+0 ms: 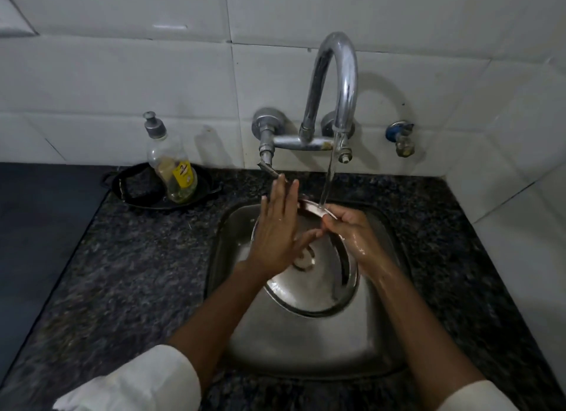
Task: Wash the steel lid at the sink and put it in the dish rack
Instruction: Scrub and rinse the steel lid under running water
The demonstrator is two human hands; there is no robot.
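Head view is showing a round, shiny steel lid (pixel 309 282) tilting over the square steel sink (pixel 306 343) set in a dark speckled granite counter (pixel 128 257). Right hand (pixel 352 236) is gripping the lid's far rim, where water is running from the curved chrome tap (pixel 337 80). Left hand (pixel 275 227) is lying flat, fingers spread, against the lid's surface. A clear soap bottle (pixel 171 162) is standing in a black pan (pixel 137 190) at the left.

Dark speckled granite counter (pixel 128 257), steel sink (pixel 306 343) set in. Black pan (pixel 144 193) on counter, back left near wall; soap bottle (pixel 171 168) stands in pan.
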